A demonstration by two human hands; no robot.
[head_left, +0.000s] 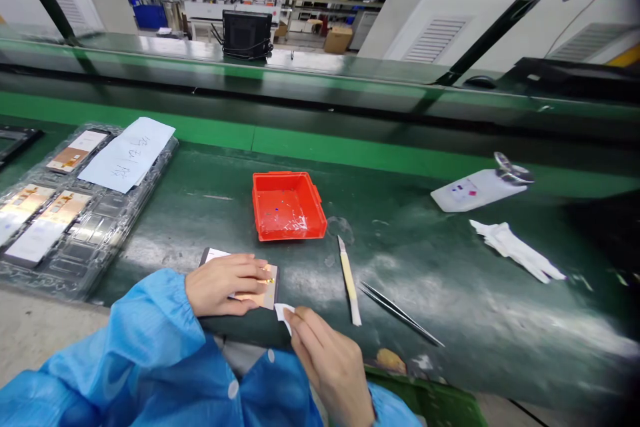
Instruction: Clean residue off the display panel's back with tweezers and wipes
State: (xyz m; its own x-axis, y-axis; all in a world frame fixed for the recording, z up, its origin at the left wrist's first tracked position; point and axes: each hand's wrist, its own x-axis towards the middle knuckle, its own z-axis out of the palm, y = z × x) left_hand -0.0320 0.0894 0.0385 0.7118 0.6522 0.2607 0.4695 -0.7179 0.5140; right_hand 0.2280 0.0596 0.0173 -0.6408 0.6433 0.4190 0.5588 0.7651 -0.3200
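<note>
My left hand (227,285) lies across a phone display panel (271,293), with its fingers stretched out over the surface and much of the panel covered. The panel shows a copper-coloured back and a white part at its far end. Between the thumb and fingers of my right hand (325,353) is a small white wipe (282,314), close to the panel's near right corner. Right of the panel lie a craft knife (349,280) with a pale yellow handle and metal tweezers (400,313). Beyond my hands is a red plastic bin (290,207) with small scraps inside.
At left, a clear plastic tray (107,227) holds several display panels (50,220) and a handwritten paper sheet (129,153). A white dispenser bottle (480,189) lies toward the right, near a crumpled white cloth (517,250). A green ledge (310,140) runs along the bench's back.
</note>
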